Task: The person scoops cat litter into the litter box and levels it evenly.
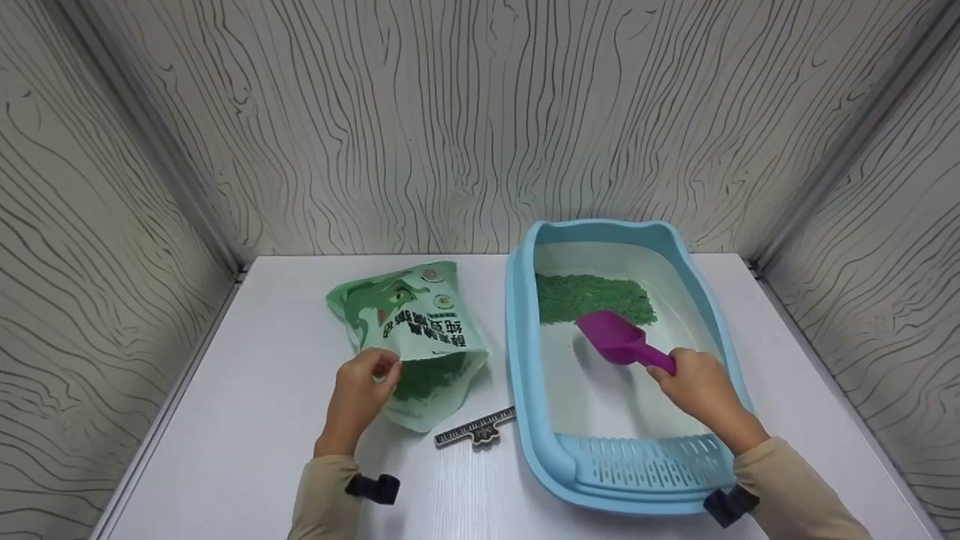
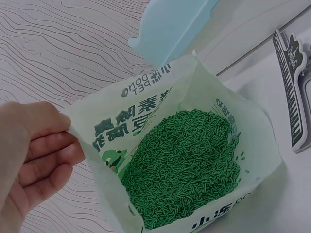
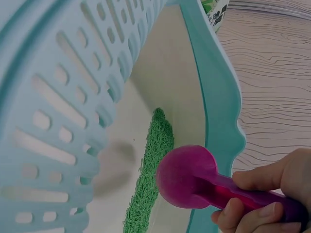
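Note:
My left hand (image 1: 365,386) pinches the edge of a pale green cat litter bag (image 1: 420,315), which lies on the table with its mouth toward me. Inside the bag, green pellet litter (image 2: 182,167) shows in the left wrist view. In my right hand (image 1: 697,386) is the handle of a magenta scoop (image 1: 611,337), held above the light blue litter box (image 1: 525,390). A strip of green litter (image 3: 154,160) lies on the white floor of the box, beyond the scoop in the head view. Whether the scoop holds any litter cannot be seen.
A black-and-white ruler-like piece with a decorated middle (image 1: 476,429) lies between the bag and the box. The box's near end has a slotted step (image 1: 645,461). Wood-patterned panels (image 1: 465,127) stand behind and at both sides of the white table (image 1: 247,390).

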`<state>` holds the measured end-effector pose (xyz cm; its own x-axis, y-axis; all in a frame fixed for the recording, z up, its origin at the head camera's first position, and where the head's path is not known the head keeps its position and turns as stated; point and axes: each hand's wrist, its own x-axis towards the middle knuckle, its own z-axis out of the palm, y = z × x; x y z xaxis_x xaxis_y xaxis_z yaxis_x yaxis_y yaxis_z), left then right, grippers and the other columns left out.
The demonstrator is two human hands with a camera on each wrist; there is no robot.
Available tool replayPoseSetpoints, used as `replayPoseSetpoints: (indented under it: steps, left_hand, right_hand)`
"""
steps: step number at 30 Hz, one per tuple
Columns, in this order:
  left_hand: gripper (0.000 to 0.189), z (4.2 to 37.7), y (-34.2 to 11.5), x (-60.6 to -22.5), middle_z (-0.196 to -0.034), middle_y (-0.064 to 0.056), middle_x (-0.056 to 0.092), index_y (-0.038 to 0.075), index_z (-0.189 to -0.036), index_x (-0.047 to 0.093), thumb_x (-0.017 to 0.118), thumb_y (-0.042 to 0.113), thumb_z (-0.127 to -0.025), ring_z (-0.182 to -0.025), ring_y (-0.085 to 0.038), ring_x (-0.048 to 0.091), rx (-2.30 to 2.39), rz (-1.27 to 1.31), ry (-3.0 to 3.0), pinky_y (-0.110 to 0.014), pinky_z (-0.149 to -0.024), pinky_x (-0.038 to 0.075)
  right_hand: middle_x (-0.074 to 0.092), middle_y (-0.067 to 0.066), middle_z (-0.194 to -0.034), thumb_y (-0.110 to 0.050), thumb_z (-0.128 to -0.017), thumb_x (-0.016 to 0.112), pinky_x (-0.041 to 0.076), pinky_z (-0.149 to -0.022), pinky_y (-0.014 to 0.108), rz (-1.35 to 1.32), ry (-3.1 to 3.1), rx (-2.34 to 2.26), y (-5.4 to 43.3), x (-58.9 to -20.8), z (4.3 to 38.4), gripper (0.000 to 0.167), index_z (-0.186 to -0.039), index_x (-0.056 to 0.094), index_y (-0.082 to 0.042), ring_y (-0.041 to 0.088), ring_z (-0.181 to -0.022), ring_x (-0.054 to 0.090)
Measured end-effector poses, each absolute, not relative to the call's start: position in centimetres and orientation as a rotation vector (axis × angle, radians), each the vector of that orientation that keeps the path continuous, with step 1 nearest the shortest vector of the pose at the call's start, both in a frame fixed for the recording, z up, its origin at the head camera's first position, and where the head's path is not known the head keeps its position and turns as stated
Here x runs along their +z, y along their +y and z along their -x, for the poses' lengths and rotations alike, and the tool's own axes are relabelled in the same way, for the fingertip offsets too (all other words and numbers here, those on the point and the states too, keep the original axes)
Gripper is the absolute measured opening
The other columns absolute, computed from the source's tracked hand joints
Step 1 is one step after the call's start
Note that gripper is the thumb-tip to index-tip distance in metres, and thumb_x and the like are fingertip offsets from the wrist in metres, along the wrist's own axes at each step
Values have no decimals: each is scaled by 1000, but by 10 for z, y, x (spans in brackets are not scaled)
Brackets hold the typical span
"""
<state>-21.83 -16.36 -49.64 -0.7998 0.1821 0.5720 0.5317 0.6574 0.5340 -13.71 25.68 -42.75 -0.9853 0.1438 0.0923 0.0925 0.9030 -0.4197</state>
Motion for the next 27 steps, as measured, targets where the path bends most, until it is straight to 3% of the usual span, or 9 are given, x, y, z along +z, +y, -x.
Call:
replayPoseSetpoints:
  steps: [17, 27]
  left_hand:
    - [5, 218, -163, -498, -75, -7, 70, 3, -82, 67, 71, -1, -80, -65, -15, 65, -970, 551, -2390, -26, -60, 56]
    - [5, 218, -163, -498, -75, -7, 70, 3, -82, 67, 71, 0, -80, -66, -16, 65, -977, 555, -2385, -26, -60, 56]
  right_hand:
    - [53, 8, -59, -13, -85, 69, 32, -48, 26, 170, -2932, 694, 238, -418, 112, 23, -80, 61, 8, 16, -54, 42]
    - [52, 7, -60, -15, -87, 68, 31, -46, 21, 163, -2913, 759, 223, -397, 97, 26, -92, 63, 10, 13, -52, 42]
